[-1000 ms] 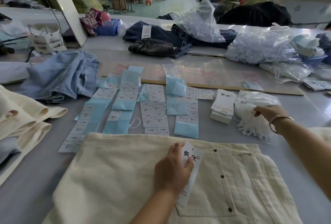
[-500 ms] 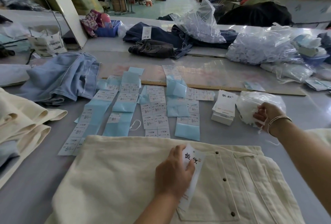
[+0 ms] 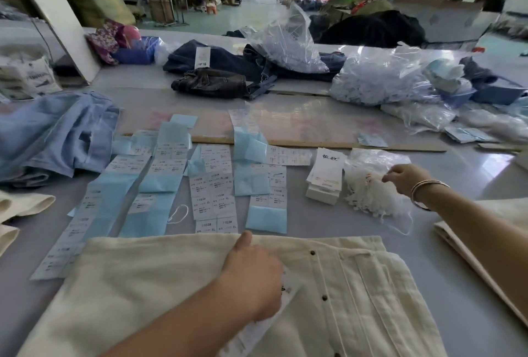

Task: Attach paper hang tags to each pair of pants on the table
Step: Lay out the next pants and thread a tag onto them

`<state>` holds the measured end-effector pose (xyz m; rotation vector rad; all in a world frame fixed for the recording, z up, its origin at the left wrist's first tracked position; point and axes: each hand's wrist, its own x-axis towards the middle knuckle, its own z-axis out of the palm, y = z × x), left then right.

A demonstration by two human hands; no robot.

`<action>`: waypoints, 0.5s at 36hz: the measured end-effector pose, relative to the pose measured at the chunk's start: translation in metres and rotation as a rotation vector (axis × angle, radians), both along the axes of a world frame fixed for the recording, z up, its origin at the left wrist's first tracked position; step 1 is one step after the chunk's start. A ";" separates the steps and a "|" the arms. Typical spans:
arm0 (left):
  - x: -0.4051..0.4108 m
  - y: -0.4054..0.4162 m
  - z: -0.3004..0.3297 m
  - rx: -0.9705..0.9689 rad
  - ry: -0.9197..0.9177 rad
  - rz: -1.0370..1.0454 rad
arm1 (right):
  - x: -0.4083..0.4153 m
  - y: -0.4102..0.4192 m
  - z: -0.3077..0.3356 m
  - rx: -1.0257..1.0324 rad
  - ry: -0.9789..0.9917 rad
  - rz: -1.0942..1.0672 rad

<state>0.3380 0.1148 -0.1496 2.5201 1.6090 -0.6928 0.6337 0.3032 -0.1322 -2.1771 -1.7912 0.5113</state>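
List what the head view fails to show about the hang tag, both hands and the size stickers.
- Hang tag: mostly hidden under the left hand; print unreadable.
- Right hand: fingertips sunk in the white strings; whether they pinch one is unclear.
- Size stickers: small print blurred.
- Cream pants: cut off by the bottom edge.

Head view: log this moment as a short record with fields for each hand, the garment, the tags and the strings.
left hand: left hand rests on a paper hang tag, holding it against the cream pants
right hand: right hand reaches into the pile of white strings, fingers pinching there
garment: cream pants lie flat at the near table edge, dark snaps showing
tag stack: white tag stack left of the strings
labels: size label strips in rows beyond the pants
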 end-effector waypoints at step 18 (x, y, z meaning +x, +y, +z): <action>0.169 0.178 -0.023 0.247 -0.447 -0.225 | -0.005 -0.008 -0.016 0.058 -0.102 0.029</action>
